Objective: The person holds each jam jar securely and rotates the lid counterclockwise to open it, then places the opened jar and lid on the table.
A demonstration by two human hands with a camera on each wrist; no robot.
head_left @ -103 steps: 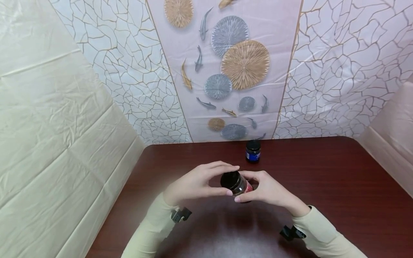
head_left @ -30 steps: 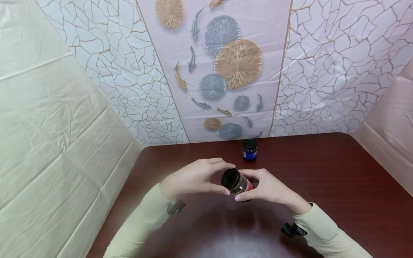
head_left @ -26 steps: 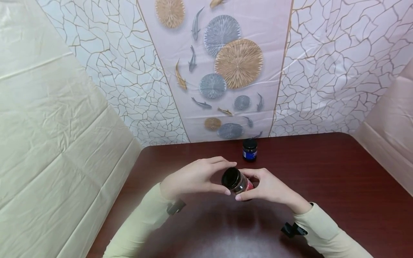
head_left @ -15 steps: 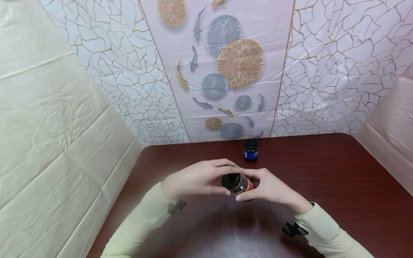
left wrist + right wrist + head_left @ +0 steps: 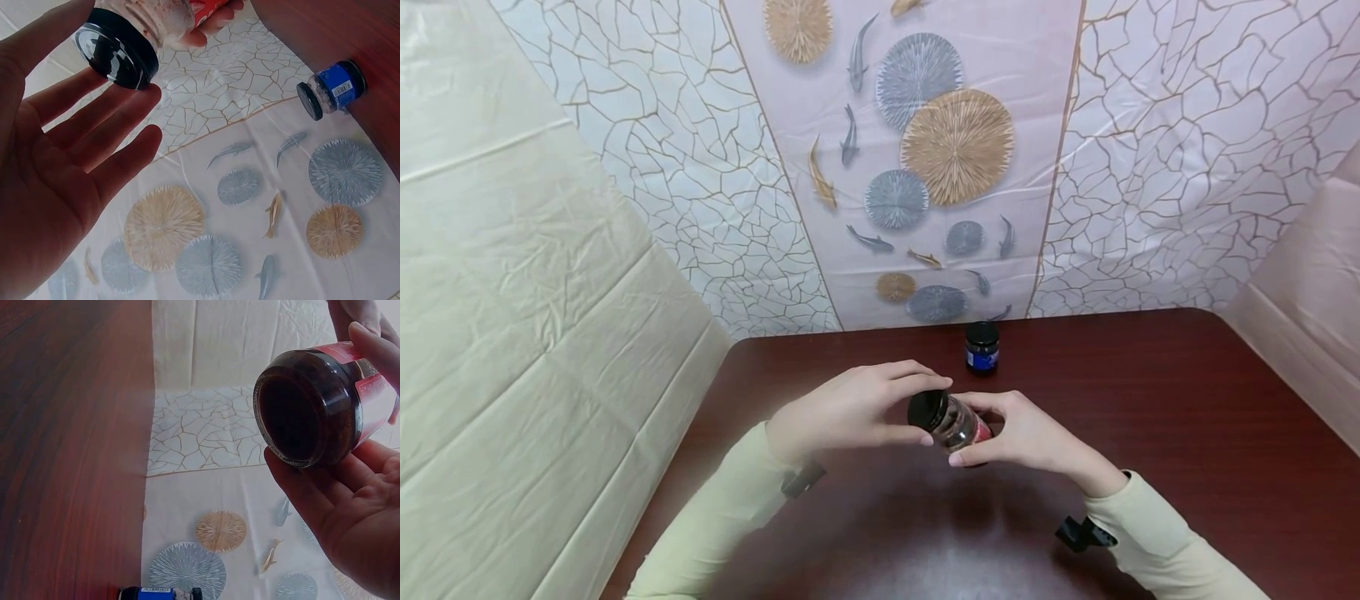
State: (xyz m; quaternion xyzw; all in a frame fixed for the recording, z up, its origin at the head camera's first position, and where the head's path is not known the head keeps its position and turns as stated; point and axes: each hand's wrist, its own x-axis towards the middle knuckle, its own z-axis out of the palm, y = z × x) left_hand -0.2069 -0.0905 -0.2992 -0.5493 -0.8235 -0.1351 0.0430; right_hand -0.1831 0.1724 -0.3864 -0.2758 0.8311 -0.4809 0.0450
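A glass jar (image 5: 962, 427) with dark contents and a red label is held tilted above the table, its black lid (image 5: 928, 409) facing up and left. My right hand (image 5: 1033, 437) grips the jar's body, thumb on the near side and fingers on the far side. At the lid, my left hand (image 5: 853, 410) has its thumb and fingertips around the rim. In the left wrist view the lid (image 5: 119, 49) sits at the jar's neck; whether it is loose I cannot tell. The jar's round base (image 5: 294, 419) shows in the right wrist view.
A second jar (image 5: 982, 350), with a black lid and blue label, stands upright near the back edge of the dark red table (image 5: 1150, 400). Patterned cloth (image 5: 955, 150) hangs behind the table. A pale cloth (image 5: 565, 333) rises along the left side.
The left fingers have gone from reaching over the lid to its rim. The lid end has shifted slightly up and left, showing more glass. The right hand has kept its grip on the jar.
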